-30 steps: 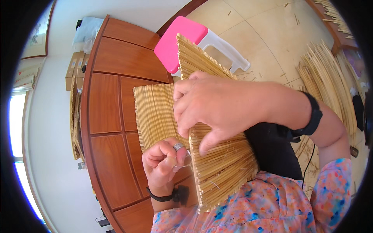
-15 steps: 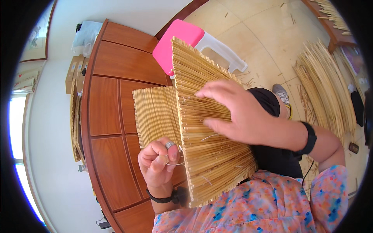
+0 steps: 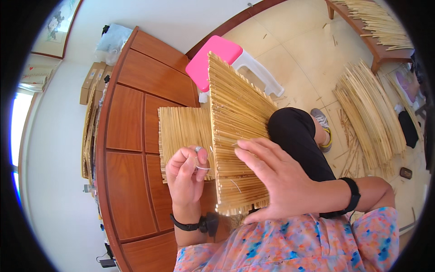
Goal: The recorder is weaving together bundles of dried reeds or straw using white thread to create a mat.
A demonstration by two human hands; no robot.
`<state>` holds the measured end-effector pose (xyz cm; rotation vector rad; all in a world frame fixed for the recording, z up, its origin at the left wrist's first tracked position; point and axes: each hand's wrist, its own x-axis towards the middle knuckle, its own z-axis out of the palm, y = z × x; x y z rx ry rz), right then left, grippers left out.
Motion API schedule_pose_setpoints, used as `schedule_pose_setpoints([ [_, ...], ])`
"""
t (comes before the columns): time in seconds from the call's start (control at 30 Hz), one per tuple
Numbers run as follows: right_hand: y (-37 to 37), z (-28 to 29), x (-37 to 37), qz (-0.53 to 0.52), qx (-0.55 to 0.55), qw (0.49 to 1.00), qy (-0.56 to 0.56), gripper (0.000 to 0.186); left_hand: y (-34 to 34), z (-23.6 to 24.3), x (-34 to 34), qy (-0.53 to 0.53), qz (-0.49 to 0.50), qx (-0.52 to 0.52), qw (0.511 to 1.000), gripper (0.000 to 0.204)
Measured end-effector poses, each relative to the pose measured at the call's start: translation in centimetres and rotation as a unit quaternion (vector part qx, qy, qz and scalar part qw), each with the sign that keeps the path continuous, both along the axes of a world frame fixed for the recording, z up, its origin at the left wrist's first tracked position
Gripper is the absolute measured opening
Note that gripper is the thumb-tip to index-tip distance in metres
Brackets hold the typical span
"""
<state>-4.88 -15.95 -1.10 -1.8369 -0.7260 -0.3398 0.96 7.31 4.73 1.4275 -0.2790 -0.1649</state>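
Note:
A stiff mat of straw-coloured stalks [image 3: 235, 122] stands on edge, tilted, in front of me. Beside its left face my left hand [image 3: 186, 171] is closed in a pinch on a thin white string [image 3: 202, 168] that runs to the mat's edge; a ring shows on one finger. Against the mat's right face rests my right hand [image 3: 281, 174], its fingers spread and nothing held in it. Short white thread ends poke out of the stalks near it. What lies between the left fingertips besides string is too small to make out.
A second stalk mat [image 3: 181, 136] lies beyond, over the reddish wooden cabinet [image 3: 124, 118]. Further off is a pink-topped stool [image 3: 215, 56]. Bundles of long stalks [image 3: 369, 113] lie at the right, more on a wooden bench [image 3: 369, 31]. My bent knee [image 3: 294, 129] is beside the mat.
My right hand has moved down the mat toward my body, its fingers now resting lower on the stalks. The left hand keeps its pinch on the string. The view has shifted slightly.

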Motion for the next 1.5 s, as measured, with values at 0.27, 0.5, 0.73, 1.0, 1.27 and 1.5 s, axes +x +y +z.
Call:
schedule_pose_setpoints([
  [0.27,5.1,0.5,-0.6,-0.044,-0.065,0.997,0.027,0.129,1.1,-0.4,-0.5,-0.030,0.000,-0.009,1.000,0.019],
  [0.5,8.1,-0.2,-1.0,-0.072,-0.080,0.994,0.022,0.121,2.3,-0.8,0.0,0.003,-0.026,-0.064,0.998,0.013],
  [0.73,3.3,0.7,0.9,0.065,-0.054,0.995,0.044,0.114,2.2,-0.9,0.5,0.014,-0.035,-0.056,0.998,0.016],
  [1.0,2.4,3.9,10.9,0.033,-0.181,0.975,-0.128,0.060,3.2,-2.2,2.5,0.035,-0.037,-0.055,0.997,0.020],
  [1.27,2.3,4.4,13.9,0.216,-0.181,0.956,-0.081,0.024,3.3,-2.0,2.9,0.054,-0.111,-0.067,0.990,0.012],
  [1.5,1.4,5.0,14.0,0.214,-0.210,0.952,-0.067,0.025,2.6,-2.7,3.0,0.056,-0.121,-0.079,0.988,0.021],
])
